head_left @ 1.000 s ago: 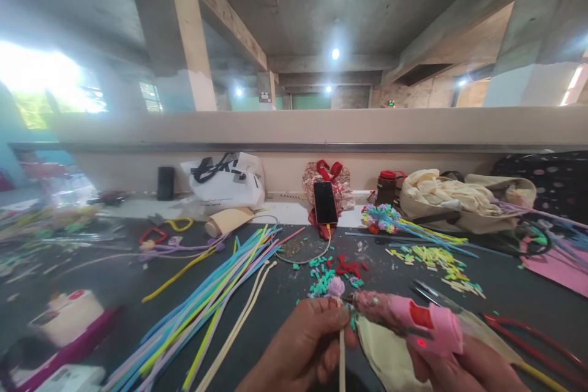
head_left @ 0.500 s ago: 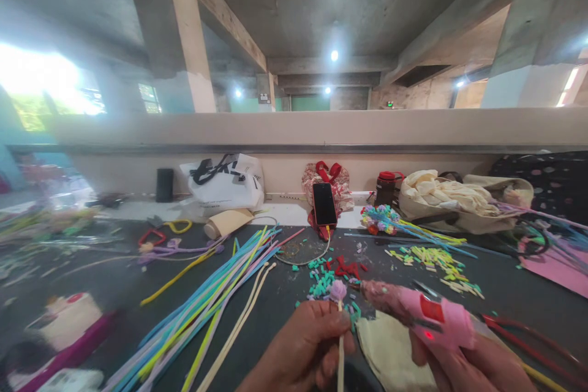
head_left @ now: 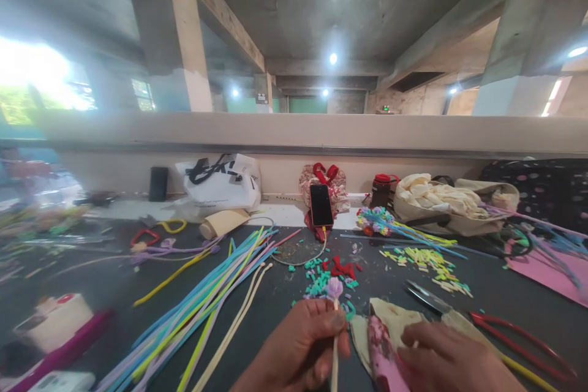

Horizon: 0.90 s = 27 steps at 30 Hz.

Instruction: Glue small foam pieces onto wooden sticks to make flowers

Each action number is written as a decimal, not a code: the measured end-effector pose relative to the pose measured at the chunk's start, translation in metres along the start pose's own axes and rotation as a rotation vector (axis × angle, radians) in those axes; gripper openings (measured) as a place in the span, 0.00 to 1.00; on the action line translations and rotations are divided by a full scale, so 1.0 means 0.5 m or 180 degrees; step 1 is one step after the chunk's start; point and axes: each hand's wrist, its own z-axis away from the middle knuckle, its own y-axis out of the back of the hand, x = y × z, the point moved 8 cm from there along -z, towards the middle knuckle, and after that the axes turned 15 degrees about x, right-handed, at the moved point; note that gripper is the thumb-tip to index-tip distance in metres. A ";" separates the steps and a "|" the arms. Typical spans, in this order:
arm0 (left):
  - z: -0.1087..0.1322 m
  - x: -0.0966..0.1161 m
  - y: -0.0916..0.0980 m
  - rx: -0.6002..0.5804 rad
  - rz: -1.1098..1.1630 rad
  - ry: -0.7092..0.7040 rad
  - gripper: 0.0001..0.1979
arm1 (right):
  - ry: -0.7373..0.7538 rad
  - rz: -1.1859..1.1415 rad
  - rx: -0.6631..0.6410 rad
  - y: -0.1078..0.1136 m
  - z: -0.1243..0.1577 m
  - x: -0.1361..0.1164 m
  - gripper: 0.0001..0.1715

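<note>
A: What's closest to the wearer?
B: The left hand [head_left: 312, 338], with thumb and fingers pinched on a cream stem [head_left: 334, 360]. A lilac flower [head_left: 335, 288] sits upright on top, just above the fingertips.
A: Why grip so high?
B: Probably to steady the head while leaving its petals uncovered.
A: And the right hand [head_left: 452, 352]?
B: It's beside the rear of a pink glue gun [head_left: 382, 349], fingers reaching over it. It's blurred, so I can't tell whether they're clamped on it or loose.
A: Where is the gun, exactly?
B: Nose pointing away, over a pale cloth [head_left: 395, 313]. I'd guess the cloth guards the dark tabletop [head_left: 271, 324] from drips.
A: Anything to the right of that?
B: A cutting tool with red handles [head_left: 519, 331], within easy reach.
A: To the left?
B: A bundle of coloured stems [head_left: 202, 297], laid lengthwise, perhaps so that single ones pull free easily.
A: Further out?
B: Green cut pieces [head_left: 316, 285] just beyond the flower, then red pieces [head_left: 342, 267]. Past those, a phone [head_left: 321, 205] leans against a patterned bag [head_left: 339, 187], seemingly for support.
</note>
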 end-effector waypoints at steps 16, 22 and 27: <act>-0.007 -0.026 -0.028 -0.0476 0.0055 0.0116 0.18 | -0.1761 -0.1675 0.0059 -0.042 -0.106 -0.042 0.05; -0.006 -0.023 -0.030 -0.0455 -0.0087 0.0002 0.20 | -0.2439 -0.2895 -0.0405 -0.081 -0.089 -0.035 0.04; -0.015 -0.037 -0.026 -0.0523 -0.0067 0.0051 0.20 | -0.2212 -0.2730 -0.0290 -0.074 -0.091 -0.032 0.02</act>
